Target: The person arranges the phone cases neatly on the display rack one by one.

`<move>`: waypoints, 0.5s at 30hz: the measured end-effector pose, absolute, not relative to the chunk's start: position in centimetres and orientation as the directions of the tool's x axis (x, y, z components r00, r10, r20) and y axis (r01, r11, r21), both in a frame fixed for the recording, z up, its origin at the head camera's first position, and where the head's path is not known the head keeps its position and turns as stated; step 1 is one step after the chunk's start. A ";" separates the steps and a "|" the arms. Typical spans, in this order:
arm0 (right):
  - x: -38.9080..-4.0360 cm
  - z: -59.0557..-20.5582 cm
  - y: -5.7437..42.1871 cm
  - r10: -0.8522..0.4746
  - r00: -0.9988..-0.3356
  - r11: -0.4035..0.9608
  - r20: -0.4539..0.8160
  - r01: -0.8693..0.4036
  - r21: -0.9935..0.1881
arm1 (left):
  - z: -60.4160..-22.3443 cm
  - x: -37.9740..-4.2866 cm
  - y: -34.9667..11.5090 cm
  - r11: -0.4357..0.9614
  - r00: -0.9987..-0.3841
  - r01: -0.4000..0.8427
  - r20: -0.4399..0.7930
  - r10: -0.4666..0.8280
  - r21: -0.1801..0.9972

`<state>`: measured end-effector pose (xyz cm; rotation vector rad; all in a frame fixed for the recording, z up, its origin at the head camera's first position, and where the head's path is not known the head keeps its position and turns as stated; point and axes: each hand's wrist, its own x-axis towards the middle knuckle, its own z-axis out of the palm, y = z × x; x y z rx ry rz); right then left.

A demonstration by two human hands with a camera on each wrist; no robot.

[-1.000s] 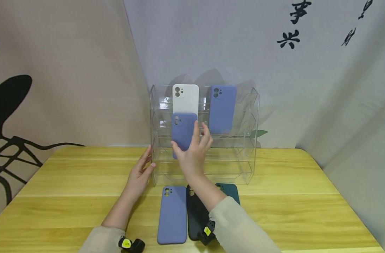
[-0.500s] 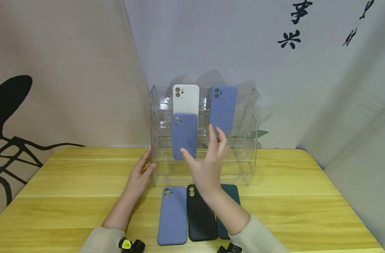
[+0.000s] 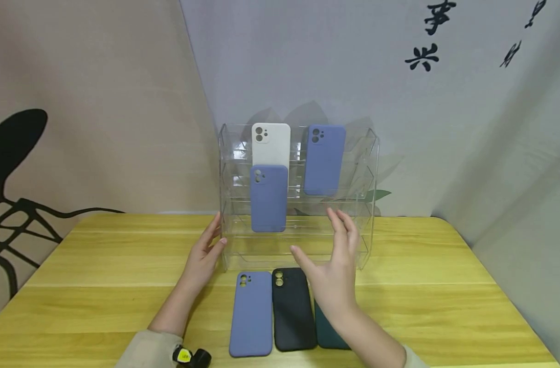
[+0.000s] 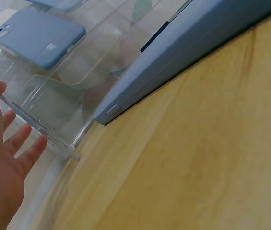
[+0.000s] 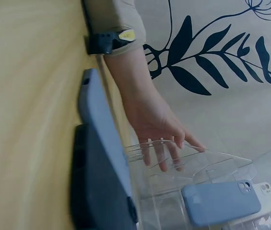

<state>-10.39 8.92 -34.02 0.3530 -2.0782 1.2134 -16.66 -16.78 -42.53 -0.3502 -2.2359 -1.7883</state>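
A clear tiered rack [image 3: 303, 250] stands at the back of the table. My left hand [image 3: 206, 255] rests against its left side, fingers fairly straight, as the left wrist view also shows. In the rack lean a white phone case [image 3: 270, 143], a purple-blue phone case [image 3: 325, 161] at upper right, and another purple-blue case [image 3: 268, 204] one tier lower, overlapping the white one. My right hand [image 3: 332, 281] is in the air with spread fingers and holds nothing. Below it lies a dark green case [image 3: 328, 332], partly hidden by the hand and forearm.
Left of the green case, a black phone case [image 3: 293, 312] and a purple-blue one [image 3: 251, 314] lie side by side on the wooden table [image 3: 436, 301]. Behind the rack hangs a pale curtain [image 3: 353, 61] with dark printed characters and plant shapes.
My right hand has let go of the lower purple-blue case, which stays in the rack, and has drawn back toward the lower right. The left hand has not moved.
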 end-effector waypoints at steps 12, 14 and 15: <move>-8.2 -36.9 11.9 0.088 -0.773 0.591 0.628 -0.467 -0.658 | -42.5 -16.7 -16.8 0.214 -0.938 0.343 0.346 0.029 0.914; -8.0 -37.3 12.3 0.084 -0.794 0.602 0.603 -0.442 -0.665 | -42.5 -16.7 -16.8 0.212 -0.939 0.342 0.343 0.029 0.916; -7.9 -37.5 12.5 0.085 -0.805 0.608 0.587 -0.425 -0.671 | -42.5 -16.7 -16.8 0.211 -0.938 0.343 0.344 0.030 0.915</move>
